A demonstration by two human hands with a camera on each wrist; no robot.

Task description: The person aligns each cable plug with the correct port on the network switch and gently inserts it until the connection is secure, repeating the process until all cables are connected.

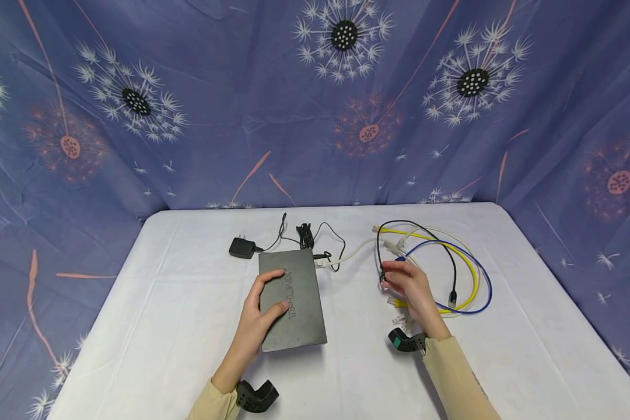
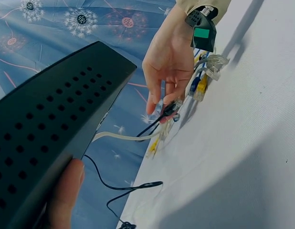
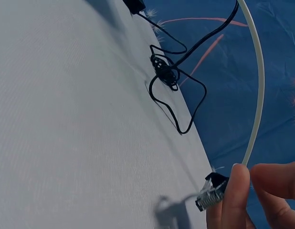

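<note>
My left hand (image 1: pixel 257 315) grips a dark grey TP-LINK network switch (image 1: pixel 307 303) by its left side, lifted off the table, with thumb and a finger over the lettered face. A white network cable (image 1: pixel 354 251) and a thin black power cord (image 1: pixel 322 256) run into the switch's right side. My right hand (image 1: pixel 415 291), to the right of the switch, pinches the end of a black network cable. Its clear plug (image 3: pixel 210 198) sticks out from the fingertips in the right wrist view. In the left wrist view, holes dot the casing (image 2: pixel 52 114) of the switch.
Yellow (image 1: pixel 475 277) and blue (image 1: pixel 488 291) network cables lie coiled beyond and right of my right hand. The black cable's other plug (image 1: pixel 452 298) lies among them. A black power adapter (image 1: pixel 242 247) and bundled cord (image 1: pixel 305 235) lie on the white-covered table (image 1: pixel 163 326).
</note>
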